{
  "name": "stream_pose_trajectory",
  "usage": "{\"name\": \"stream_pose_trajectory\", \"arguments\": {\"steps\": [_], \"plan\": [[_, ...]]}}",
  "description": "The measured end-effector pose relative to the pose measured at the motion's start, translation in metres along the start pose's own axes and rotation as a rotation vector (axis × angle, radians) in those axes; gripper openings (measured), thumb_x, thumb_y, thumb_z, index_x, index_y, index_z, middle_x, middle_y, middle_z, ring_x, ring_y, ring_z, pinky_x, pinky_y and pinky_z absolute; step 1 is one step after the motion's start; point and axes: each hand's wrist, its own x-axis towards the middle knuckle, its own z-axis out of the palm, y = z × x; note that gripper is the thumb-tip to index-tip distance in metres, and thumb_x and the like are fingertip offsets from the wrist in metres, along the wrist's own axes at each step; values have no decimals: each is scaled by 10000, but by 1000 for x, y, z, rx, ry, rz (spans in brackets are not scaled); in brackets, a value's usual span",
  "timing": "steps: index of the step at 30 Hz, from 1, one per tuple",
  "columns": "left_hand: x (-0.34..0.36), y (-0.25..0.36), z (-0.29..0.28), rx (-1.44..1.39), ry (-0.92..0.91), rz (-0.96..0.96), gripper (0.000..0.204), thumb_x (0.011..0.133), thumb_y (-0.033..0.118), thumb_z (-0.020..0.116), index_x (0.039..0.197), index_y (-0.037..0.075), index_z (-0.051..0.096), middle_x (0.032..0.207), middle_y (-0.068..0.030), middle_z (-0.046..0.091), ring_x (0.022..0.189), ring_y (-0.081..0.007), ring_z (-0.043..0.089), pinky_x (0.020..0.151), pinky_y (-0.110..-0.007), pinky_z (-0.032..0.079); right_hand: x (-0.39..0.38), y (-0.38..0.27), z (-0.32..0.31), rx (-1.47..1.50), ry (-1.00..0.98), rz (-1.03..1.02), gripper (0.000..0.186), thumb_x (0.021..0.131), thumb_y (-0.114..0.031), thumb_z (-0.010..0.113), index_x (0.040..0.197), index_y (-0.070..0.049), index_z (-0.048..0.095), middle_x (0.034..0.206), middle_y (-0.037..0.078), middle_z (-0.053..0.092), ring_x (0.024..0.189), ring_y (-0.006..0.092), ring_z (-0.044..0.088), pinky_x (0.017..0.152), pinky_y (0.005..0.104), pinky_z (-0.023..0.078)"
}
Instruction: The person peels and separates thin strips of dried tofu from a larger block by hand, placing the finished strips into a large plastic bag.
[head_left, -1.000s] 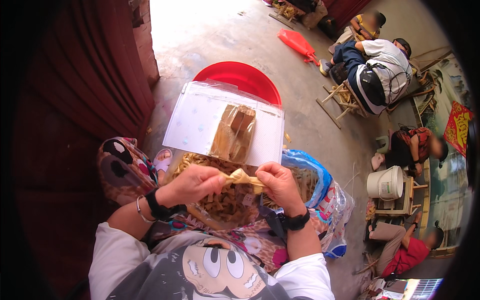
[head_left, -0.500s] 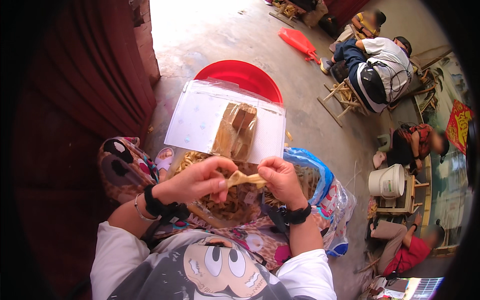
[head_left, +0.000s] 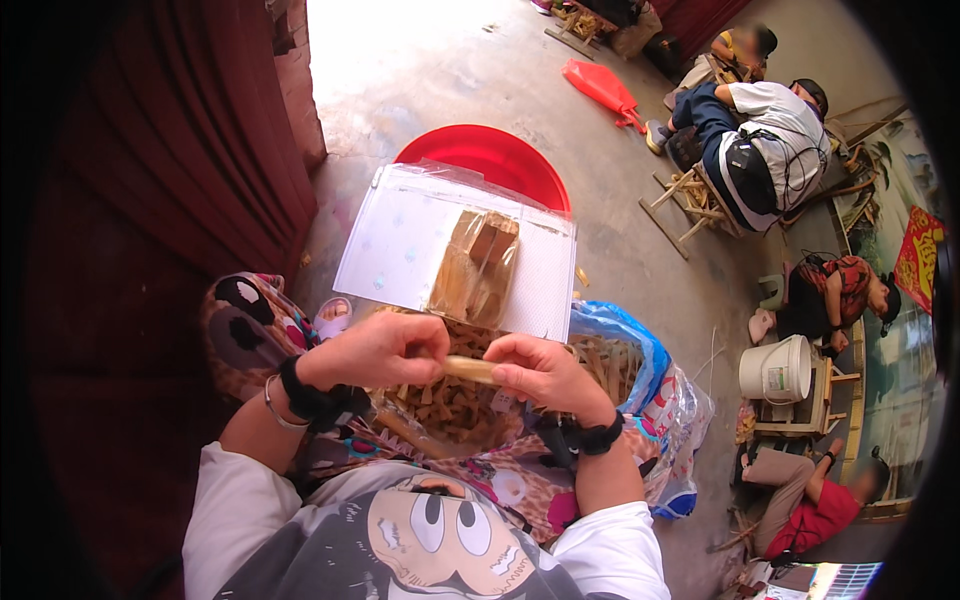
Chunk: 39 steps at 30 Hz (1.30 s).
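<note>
A pale tan strip (head_left: 468,369) spans the short gap between a worker's two hands, just off the near edge of a white board (head_left: 385,235). The left hand (head_left: 395,350) has its thumb and curled fingers closed on the strip's left end; the right hand (head_left: 545,372) pinches the other between thumb and forefinger. Good handling here probably means gripping close to both ends, keeping the pull light and even so the material neither creases nor splits, and smoothing any twist before the grip moves along. Half a second earlier the strip flared into an open fold beside the left fingers, which stood more spread; now it shows as a narrow, nearly straight band, and those fingers are curled in. A brown block (head_left: 475,270) under clear film lies on the board's right half, as it did then. Off the board's near edge, below the hands, sits a heap of tan pieces (head_left: 455,415); by its near right corner, a blue plastic bag (head_left: 650,350). A red basin (head_left: 480,143) shows past its far edge.
</note>
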Motion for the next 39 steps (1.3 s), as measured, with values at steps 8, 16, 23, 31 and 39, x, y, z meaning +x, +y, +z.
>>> {"name": "stream_pose_trajectory", "arguments": {"steps": [8,16,23,31,39], "plan": [[34,8,-5,1127,536,475,212,679,46,660,873,75,579,909,-41,591,893,-236,560,799,-355,438,31,14,-5,-873,692,-387,159,862,-133,630,973,-17,631,739,159,620,620,283,600,590,312,482],[11,21,22,955,520,551,247,720,75,624,967,66,603,1039,-75,586,868,-234,593,750,-347,498,2,-7,10,175,145,98,197,912,-211,589,1024,-60,648,712,-21,628,569,31,537,476,183,405],[8,-5,1,852,488,244,117,834,101,589,948,76,595,766,-108,609,670,-282,627,583,-378,499,-18,-10,-3,351,-43,131,331,855,-69,589,1185,-73,610,844,16,675,607,16,554,480,148,380],[1,13,19,-318,-77,-227,273,954,273,513,901,26,615,673,19,600,578,-61,553,528,-200,449,1,26,20,-111,66,-178,314,868,-77,612,1179,-44,577,909,16,633,704,37,554,579,176,446],[9,-3,46,-233,88,-128,203,853,59,590,1042,2,544,1029,-78,605,786,-138,600,646,-248,498,-6,34,22,564,-46,-21,301,925,-174,585,1200,-81,504,909,25,639,610,21,519,454,149,381]]}}
